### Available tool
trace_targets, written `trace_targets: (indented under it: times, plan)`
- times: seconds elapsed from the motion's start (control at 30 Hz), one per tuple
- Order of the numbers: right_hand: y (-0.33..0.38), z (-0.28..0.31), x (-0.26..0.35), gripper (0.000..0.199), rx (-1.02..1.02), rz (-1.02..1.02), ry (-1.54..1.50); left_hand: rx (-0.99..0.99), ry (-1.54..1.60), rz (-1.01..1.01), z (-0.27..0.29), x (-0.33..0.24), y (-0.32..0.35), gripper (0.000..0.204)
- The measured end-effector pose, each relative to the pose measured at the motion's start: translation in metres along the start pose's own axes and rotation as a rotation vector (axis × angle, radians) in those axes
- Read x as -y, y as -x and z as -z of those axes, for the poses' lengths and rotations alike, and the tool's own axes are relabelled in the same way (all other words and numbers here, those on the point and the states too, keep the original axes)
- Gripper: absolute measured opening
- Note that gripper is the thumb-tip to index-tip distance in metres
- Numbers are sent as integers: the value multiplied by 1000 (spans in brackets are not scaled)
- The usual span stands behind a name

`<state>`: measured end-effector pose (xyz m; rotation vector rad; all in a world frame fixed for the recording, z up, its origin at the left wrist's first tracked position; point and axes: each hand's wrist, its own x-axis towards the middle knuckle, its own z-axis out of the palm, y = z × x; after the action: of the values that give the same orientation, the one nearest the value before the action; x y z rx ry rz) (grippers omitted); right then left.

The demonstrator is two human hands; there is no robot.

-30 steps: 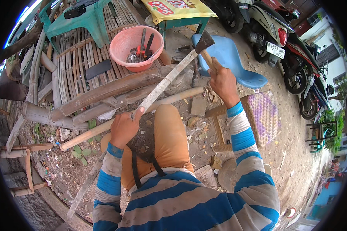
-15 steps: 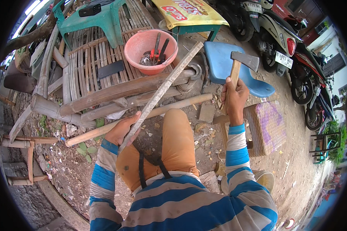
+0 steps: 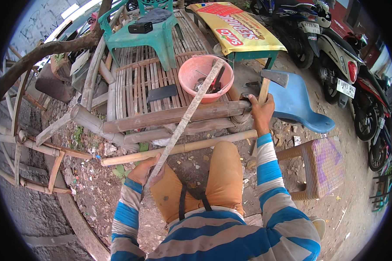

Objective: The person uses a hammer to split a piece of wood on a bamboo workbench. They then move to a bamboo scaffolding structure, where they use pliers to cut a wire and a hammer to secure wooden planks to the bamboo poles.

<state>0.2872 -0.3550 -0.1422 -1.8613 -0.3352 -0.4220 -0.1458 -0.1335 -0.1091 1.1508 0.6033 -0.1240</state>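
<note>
My left hand (image 3: 146, 171) is closed around the lower end of a long, rough wooden strip (image 3: 188, 116). The strip slants up and to the right, and its far end crosses in front of a pink bucket (image 3: 186, 90). In my right hand (image 3: 263, 114) is a hatchet (image 3: 274, 78), gripped by its wooden handle with the metal head uppermost. The hatchet is near the end of a thick bamboo rail (image 3: 161, 118), apart from the strip. Inside the bucket are tools, partly hidden by the strip.
A slatted bamboo platform (image 3: 125, 74) carries a dark phone (image 3: 162, 92) and a green chair (image 3: 154, 41). A bamboo pole (image 3: 185, 147) lies before my knees. Rightward are a blue plastic seat (image 3: 298, 102), a woven-patterned stool (image 3: 326, 165) and parked motorbikes (image 3: 337, 65).
The view has swung left, so the surroundings sit further right. My right hand and the hatchet have shifted left relative to the blue seat. The strip's far end now overlaps the bucket.
</note>
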Motion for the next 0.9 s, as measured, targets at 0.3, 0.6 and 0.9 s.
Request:
trace_targets:
  times: [0.3, 0.6, 0.9]
  plan:
    - [-2, -1, -27, 46, 118, 41, 150, -509, -578, -163, 7, 16, 54, 71]
    - [-30, -23, -98, 39, -42, 366, 36, -961, -900, -365, -1, 56, 149, 63]
    - [-4, 21, 25, 96, 128, 191, 677, -1086, -683, -104, -49, 78, 269, 57]
